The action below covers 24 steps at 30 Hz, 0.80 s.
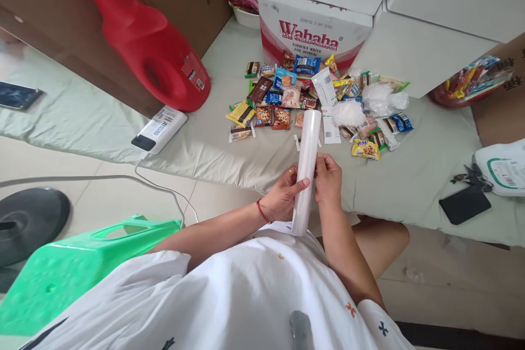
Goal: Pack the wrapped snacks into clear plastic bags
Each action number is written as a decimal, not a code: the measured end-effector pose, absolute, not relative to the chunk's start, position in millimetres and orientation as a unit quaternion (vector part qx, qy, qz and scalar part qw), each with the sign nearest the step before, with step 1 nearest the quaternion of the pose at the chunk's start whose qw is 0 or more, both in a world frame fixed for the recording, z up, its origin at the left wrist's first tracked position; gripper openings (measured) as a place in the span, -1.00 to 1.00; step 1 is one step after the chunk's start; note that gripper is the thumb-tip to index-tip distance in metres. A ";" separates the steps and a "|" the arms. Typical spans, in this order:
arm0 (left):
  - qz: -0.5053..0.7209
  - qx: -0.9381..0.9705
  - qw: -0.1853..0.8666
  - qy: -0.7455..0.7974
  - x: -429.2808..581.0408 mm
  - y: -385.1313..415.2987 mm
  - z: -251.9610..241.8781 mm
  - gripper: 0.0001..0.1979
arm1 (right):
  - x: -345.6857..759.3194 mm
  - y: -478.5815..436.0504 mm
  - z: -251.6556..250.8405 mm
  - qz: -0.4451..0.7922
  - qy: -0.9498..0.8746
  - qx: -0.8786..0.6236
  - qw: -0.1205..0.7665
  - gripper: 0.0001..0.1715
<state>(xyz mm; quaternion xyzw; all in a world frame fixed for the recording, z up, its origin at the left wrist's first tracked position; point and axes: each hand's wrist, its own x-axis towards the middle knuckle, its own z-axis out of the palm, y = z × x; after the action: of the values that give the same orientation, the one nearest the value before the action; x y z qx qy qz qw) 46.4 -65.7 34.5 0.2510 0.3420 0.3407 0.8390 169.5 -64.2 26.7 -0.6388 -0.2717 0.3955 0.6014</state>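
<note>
I hold a long white roll of thin plastic film or bags [307, 159] upright in front of my body. My left hand [283, 196] wraps around its middle from the left, with a ring and a red wrist string. My right hand [328, 180] grips it from the right, fingertips pressed on the roll. Beyond the roll, a pile of several small snack packets [283, 99] lies on the pale green sheet [213, 136]. Crumpled clear plastic bags [379, 99] sit among the packets at the right.
A Wahaha water carton [311, 35] stands behind the snacks. A red detergent jug [151, 49] and white power bank [161, 128] lie left. A green plastic stool [82, 262] is near my left. A black wallet [464, 205] and keys lie right.
</note>
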 end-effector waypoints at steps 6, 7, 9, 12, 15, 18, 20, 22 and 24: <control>0.315 0.193 0.877 0.307 37.9 -61.6 35.7 -0.44 | 180.6 -59.7 43.3 0.147 -0.488 -0.713 0.482 -0.59; 0.324 0.190 0.874 0.307 37.2 -60.5 35.3 -0.42 | 180.8 -59.1 47.7 0.132 -0.511 -0.708 0.468 -0.60; 0.357 0.196 0.858 0.312 38.6 -57.9 34.6 -0.34 | 178.0 -58.2 57.0 0.120 -0.546 -0.697 0.449 -0.61; 0.408 0.239 0.823 0.315 45.8 -52.1 32.9 -0.24 | 171.0 -58.3 72.1 0.138 -0.588 -0.675 0.424 -0.61; 0.370 0.257 0.840 0.301 48.2 -43.0 27.2 -0.36 | 174.9 -61.3 91.6 0.150 -0.609 -0.660 0.414 -0.60; 0.290 0.197 0.900 0.259 37.3 -32.2 17.6 -0.49 | 195.6 -67.2 116.7 0.113 -0.612 -0.663 0.417 -0.61; 0.268 0.150 0.932 0.194 27.4 -26.6 12.8 -0.47 | 211.3 -71.2 134.1 0.097 -0.620 -0.662 0.410 -0.63; 0.257 0.120 0.949 0.135 22.7 -24.3 12.1 -0.39 | 221.9 -73.8 149.8 0.089 -0.630 -0.661 0.399 -0.64; 0.269 0.126 0.946 0.132 26.3 -25.6 15.4 -0.30 | 226.1 -74.6 163.0 0.076 -0.642 -0.659 0.384 -0.64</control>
<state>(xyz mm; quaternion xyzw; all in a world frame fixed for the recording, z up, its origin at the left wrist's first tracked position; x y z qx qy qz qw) 26.3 -25.6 15.4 0.1258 0.1324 0.2688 0.9457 226.1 -74.6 163.0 -0.6589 -0.6422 0.0765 0.3842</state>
